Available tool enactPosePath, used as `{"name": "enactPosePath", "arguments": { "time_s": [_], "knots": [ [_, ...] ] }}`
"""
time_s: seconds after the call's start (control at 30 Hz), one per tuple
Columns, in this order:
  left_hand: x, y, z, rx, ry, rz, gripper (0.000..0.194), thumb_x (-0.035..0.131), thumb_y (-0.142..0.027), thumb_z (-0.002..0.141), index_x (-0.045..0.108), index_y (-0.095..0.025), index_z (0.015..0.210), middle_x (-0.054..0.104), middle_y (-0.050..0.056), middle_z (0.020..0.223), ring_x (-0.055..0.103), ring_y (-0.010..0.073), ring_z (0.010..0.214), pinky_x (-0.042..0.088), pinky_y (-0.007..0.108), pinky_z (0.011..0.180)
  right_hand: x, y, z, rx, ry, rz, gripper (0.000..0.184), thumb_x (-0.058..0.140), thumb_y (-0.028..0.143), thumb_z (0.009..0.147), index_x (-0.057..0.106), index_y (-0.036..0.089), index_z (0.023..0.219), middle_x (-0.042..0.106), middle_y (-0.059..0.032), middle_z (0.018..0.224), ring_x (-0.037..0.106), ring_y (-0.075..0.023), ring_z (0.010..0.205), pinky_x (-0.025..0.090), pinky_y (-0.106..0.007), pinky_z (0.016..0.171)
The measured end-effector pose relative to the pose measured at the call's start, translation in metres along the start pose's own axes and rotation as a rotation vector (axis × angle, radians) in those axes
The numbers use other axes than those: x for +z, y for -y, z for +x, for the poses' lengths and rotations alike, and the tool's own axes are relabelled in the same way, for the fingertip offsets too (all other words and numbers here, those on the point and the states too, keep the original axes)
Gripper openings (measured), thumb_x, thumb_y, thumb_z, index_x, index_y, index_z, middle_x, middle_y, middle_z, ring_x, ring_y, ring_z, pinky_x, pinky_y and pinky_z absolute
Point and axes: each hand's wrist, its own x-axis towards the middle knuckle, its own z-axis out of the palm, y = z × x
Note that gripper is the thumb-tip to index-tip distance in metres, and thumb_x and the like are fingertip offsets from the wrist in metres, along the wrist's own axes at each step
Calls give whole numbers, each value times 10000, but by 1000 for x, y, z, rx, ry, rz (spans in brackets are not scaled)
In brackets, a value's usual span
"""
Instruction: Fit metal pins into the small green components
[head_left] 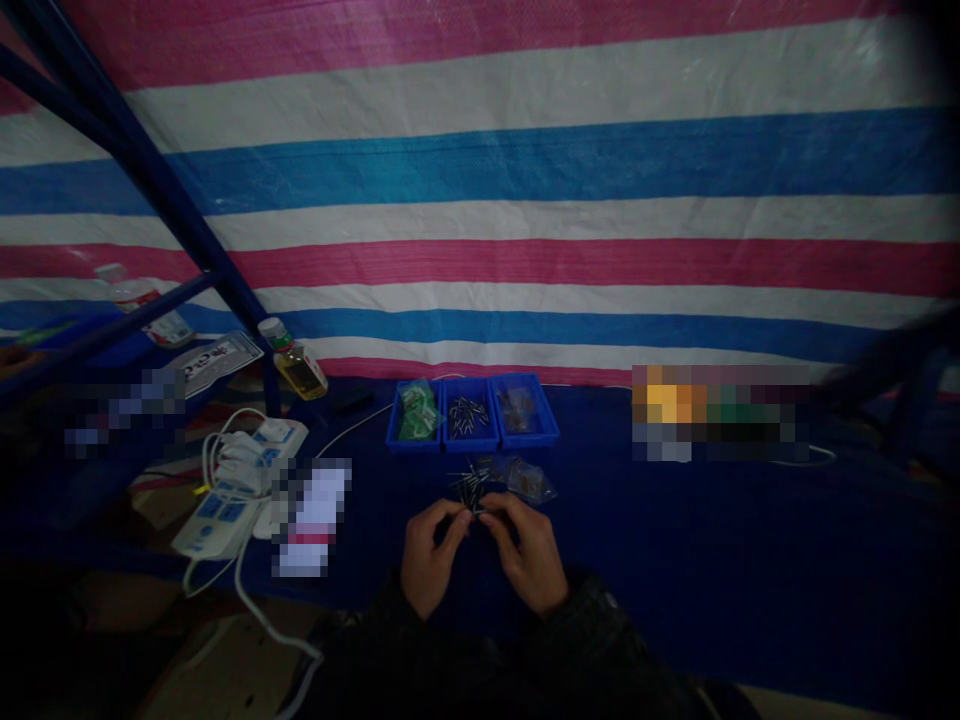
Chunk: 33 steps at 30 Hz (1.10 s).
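My left hand [430, 557] and my right hand [531, 555] meet near the front of the blue table, thumbs and forefingers closed in a pinch. Between the fingertips is a small, slim metal piece [477, 512], too dark and small to make out exactly. Just beyond the fingers lies a loose pile of thin metal pins [471, 480]. A clear plastic bag [529, 480] rests to the right of that pile. Behind stand three blue bins: the left bin [391, 440] holds green and clear bags, the middle bin [470, 443] similar metal pins, the right bin [551, 432] a clear bag.
On the left are a white power strip [217, 520] with plugs and cables, a blurred-out phone-like panel [315, 520], and a bottle [296, 362] of yellowish liquid. A blue metal frame [172, 215] slants behind them. Striped sheeting [525, 160] hangs behind the table [675, 570].
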Motion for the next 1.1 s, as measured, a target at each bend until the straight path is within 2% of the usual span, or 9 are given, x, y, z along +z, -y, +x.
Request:
{"name": "enactPosePath", "arguments": {
  "time_s": [0.07, 0.37, 0.57, 0.73, 0.93, 1.0, 1.1],
  "knots": [
    [0, 0, 0, -5, -1, -5, 283, 583, -382, 974, 713, -172, 837, 695, 19, 744, 645, 178, 724, 478, 265, 720, 1, -1, -1, -19, 4, 16, 143, 510, 220, 1005, 650, 223, 1035, 714, -51, 895, 693, -191, 800, 545, -293, 720],
    [0, 0, 0, 13, 22, -4, 287, 605, -369, 956, 703, -172, 772, 676, 15, 713, 633, 172, 703, 477, 265, 706, 1, -3, 0, 17, 14, -50, 225, 485, 230, 1022, 622, 219, 844, 661, -21, 760, 645, -169, 689, 503, -283, 681],
    [0, -1, 0, 3, 12, 1, 308, 588, -398, 961, 714, -173, 793, 683, 22, 716, 634, 178, 702, 482, 266, 705, 2, -2, -3, -7, 31, -11, 156, 494, 219, 1013, 643, 218, 967, 712, -35, 850, 691, -179, 757, 538, -286, 720],
    [-1, -2, 0, 5, -3, -13, 291, 591, -368, 963, 716, -174, 785, 687, 16, 716, 638, 173, 694, 480, 261, 703, 1, -2, -4, -6, 22, -23, 179, 485, 215, 1019, 631, 222, 916, 695, -29, 819, 675, -174, 728, 517, -281, 707],
    [0, -1, -1, 0, 3, -11, 262, 603, -347, 960, 731, -172, 813, 701, 21, 727, 653, 177, 707, 479, 260, 700, 1, -5, -4, 46, -13, -102, 231, 494, 236, 1019, 585, 216, 808, 607, 6, 690, 594, -152, 617, 453, -266, 621],
    [0, -2, -1, 0, -6, -9, 265, 602, -352, 961, 729, -173, 812, 700, 20, 725, 651, 175, 702, 474, 259, 695, 1, -6, -5, 54, -32, -99, 214, 497, 231, 1016, 596, 216, 828, 612, 3, 704, 596, -153, 625, 455, -268, 619],
    [0, -2, -2, -7, -40, -11, 278, 592, -367, 968, 718, -173, 812, 680, 15, 711, 640, 171, 694, 469, 261, 697, -1, -7, -3, 30, -43, -52, 164, 503, 204, 1009, 631, 217, 907, 666, -23, 807, 644, -172, 725, 496, -284, 694]
  ]
}}
